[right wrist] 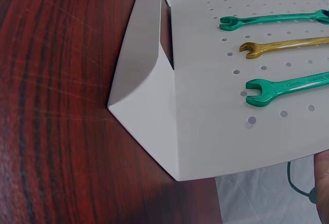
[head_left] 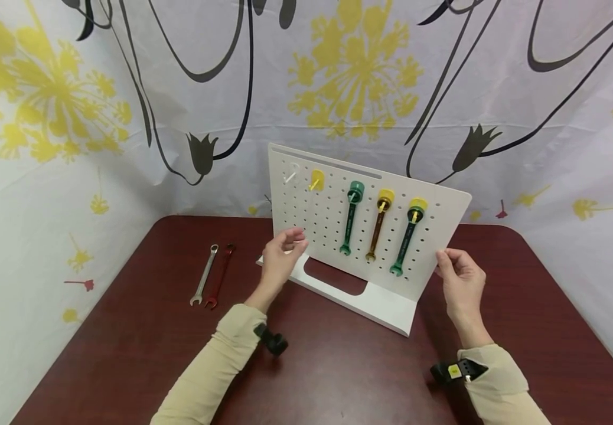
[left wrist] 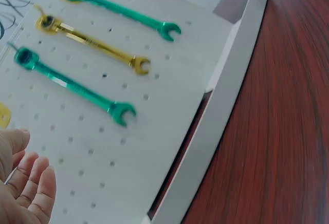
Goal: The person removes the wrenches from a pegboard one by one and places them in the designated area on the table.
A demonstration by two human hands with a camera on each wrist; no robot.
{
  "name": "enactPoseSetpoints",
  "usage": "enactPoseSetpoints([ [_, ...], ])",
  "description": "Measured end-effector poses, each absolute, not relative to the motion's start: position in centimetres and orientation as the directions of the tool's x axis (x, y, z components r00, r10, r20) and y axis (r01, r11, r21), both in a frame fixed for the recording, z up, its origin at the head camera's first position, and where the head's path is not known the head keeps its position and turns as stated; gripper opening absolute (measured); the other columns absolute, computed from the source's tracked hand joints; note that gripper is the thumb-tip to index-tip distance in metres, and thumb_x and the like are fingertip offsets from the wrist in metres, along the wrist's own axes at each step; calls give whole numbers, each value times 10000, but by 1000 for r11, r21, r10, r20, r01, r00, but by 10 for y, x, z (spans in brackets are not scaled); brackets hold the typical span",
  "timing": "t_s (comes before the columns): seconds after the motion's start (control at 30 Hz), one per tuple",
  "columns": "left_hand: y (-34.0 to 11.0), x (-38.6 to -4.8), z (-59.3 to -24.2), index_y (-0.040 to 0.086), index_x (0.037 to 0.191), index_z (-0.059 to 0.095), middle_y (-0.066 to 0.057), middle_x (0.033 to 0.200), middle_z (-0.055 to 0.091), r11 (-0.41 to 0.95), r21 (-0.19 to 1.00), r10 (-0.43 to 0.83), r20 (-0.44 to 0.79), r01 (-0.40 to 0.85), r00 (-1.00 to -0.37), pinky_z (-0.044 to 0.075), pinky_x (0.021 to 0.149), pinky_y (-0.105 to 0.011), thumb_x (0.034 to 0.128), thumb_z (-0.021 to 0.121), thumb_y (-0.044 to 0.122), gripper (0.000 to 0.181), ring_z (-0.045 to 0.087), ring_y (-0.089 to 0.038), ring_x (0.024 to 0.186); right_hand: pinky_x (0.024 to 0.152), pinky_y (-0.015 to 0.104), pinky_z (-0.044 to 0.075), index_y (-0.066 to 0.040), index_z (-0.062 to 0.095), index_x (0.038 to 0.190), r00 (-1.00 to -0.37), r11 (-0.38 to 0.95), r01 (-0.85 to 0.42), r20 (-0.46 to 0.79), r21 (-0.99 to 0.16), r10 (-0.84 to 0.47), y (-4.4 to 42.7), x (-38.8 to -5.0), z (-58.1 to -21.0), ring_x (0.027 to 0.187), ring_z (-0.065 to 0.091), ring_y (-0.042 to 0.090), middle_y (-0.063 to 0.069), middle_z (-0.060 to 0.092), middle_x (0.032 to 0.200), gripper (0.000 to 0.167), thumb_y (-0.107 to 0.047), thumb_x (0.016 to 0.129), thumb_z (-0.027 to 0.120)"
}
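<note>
A white pegboard stand (head_left: 296, 215) stands tilted back on the table, turned at an angle. Three combination wrenches hang from its hooks: a green wrench (head_left: 349, 224), a gold wrench (head_left: 377, 231) and another green wrench (head_left: 404, 247). At the board's right edge, my right hand (head_left: 464, 283) pinches the panel between thumb and fingers; some fingers are hidden behind it. My left hand (head_left: 280, 260) is in front of the board's lower left, fingers loosely bent around nothing. The left wrist view shows the left palm and fingers (left wrist: 32, 183) beside the perforated panel.
A silver wrench (head_left: 204, 274) and a red wrench (head_left: 221, 276) lie on the dark red table (head_left: 142, 342) to the left. A yellow hook (head_left: 316, 180) and a clear hook (head_left: 292, 174) on the board carry nothing. A patterned curtain (head_left: 232, 106) hangs behind the table.
</note>
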State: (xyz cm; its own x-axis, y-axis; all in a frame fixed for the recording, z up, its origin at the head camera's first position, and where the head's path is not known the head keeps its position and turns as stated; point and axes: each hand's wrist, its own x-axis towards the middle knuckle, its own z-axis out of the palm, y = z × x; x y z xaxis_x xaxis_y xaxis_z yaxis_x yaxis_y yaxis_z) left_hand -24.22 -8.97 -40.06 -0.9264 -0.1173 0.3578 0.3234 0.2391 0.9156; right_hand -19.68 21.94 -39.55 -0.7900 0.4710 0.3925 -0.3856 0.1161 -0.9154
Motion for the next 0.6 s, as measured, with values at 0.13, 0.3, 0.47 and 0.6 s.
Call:
enactPoseSetpoints([
  [0.13, -74, -246, -400, 19, 1115, 647, -122, 1040, 693, 196, 921, -99, 360, 336, -928, 536, 767, -263, 843, 704, 118, 295, 664, -253, 883, 596, 105, 512, 37, 655, 844, -788, 107, -407, 408, -907, 461, 214, -191, -387, 634, 610, -6, 4, 678, 754, 56, -6, 872, 634],
  [0.3, -56, -243, -390, -8, 1118, 635, -153, 1059, 679, 166, 922, -78, 365, 349, -928, 547, 784, -312, 851, 694, 110, 298, 661, -277, 911, 604, 105, 513, 54, 651, 851, -789, 107, -410, 411, -906, 457, 214, -190, -386, 648, 614, -10, -41, 677, 755, 69, -10, 872, 634],
  [0.47, -39, -229, -367, -97, 1114, 596, -264, 1088, 638, 135, 925, -54, 364, 354, -930, 520, 843, -469, 853, 658, 8, 288, 627, -390, 944, 610, 105, 513, 37, 654, 850, -790, 126, -395, 406, -910, 460, 213, -190, -386, 651, 614, -10, -51, 667, 751, 61, -11, 877, 627],
  [0.6, -28, -236, -371, -96, 1120, 590, -261, 1101, 628, 120, 927, -51, 363, 355, -930, 526, 834, -450, 851, 661, 6, 296, 623, -381, 958, 619, 110, 517, 28, 656, 849, -793, 113, -392, 398, -913, 461, 214, -190, -387, 664, 623, -8, -83, 671, 755, 52, 1, 877, 620],
])
